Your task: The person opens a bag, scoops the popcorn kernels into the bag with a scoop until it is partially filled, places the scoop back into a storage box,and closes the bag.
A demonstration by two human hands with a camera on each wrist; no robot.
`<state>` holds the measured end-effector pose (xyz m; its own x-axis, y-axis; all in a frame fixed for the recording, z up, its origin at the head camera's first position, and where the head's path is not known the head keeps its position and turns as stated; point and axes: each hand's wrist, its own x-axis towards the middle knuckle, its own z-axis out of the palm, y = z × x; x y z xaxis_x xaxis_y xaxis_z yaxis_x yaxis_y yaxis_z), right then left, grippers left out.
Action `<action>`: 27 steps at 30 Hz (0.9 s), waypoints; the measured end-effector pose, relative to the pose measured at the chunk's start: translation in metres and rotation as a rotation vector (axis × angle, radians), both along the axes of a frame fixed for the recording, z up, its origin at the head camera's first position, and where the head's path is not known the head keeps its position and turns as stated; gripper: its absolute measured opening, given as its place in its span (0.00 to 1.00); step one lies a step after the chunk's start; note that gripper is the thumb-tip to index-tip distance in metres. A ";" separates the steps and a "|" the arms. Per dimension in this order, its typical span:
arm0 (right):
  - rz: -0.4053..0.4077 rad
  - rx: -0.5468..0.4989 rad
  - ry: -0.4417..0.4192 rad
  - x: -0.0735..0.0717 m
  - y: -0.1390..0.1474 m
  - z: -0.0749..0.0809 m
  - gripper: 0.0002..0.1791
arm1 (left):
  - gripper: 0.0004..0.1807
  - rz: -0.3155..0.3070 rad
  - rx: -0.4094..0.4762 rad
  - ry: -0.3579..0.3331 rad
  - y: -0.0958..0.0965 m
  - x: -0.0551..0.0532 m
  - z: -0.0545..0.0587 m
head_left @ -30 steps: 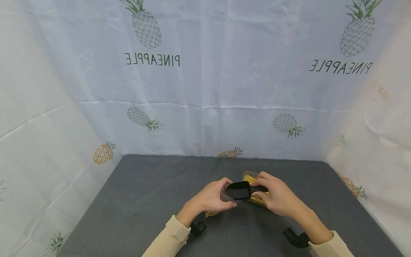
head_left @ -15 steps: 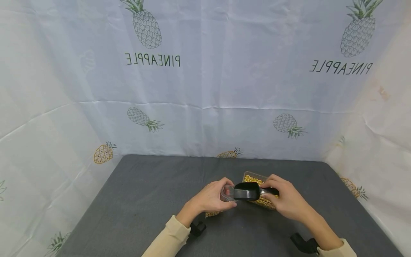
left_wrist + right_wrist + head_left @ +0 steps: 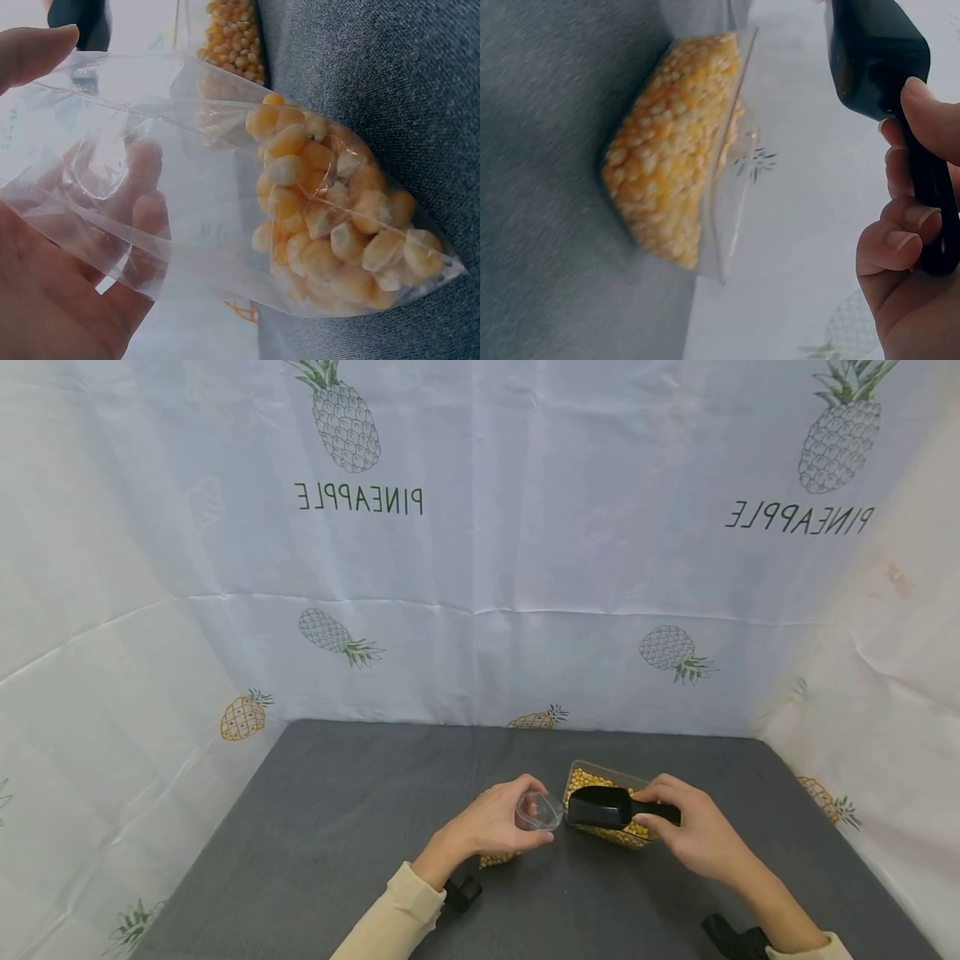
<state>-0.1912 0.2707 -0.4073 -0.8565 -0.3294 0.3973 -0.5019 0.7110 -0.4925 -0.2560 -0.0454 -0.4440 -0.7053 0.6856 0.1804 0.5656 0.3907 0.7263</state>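
Note:
My left hand (image 3: 491, 818) holds a clear plastic bag (image 3: 202, 172) upright, with its mouth spread round between thumb and fingers. Corn kernels (image 3: 330, 217) fill the bottom of the bag, which sits low over the table in the left wrist view. My right hand (image 3: 693, 835) grips a black scoop (image 3: 603, 807) by its handle, fingers wrapped round it. The scoop's bowl overlaps a clear rectangular container (image 3: 718, 217) in the head view. In the right wrist view the scoop is raised above that container, which is heaped with yellow corn kernels (image 3: 667, 142).
Dark grey cloth covers the table (image 3: 360, 818). A white curtain (image 3: 480, 552) with pineapple prints hangs behind it and along both sides. A black wrist mount (image 3: 462, 893) is worn on the left forearm, and another (image 3: 731, 937) on the right.
My right hand has drawn the scoop rightward, away from the bag's mouth and over the container. My left hand has stayed in place, and the bag's opening now shows uncovered.

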 end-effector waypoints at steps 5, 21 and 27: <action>-0.047 0.001 -0.025 -0.001 0.012 -0.006 0.10 | 0.28 -0.003 0.005 -0.008 0.000 -0.001 0.000; -0.138 0.071 -0.057 -0.008 0.053 -0.019 0.09 | 0.27 -0.005 0.018 -0.015 0.000 -0.001 0.001; -0.147 0.090 -0.073 -0.012 0.060 -0.016 0.09 | 0.27 -0.006 0.017 -0.019 0.000 -0.001 0.000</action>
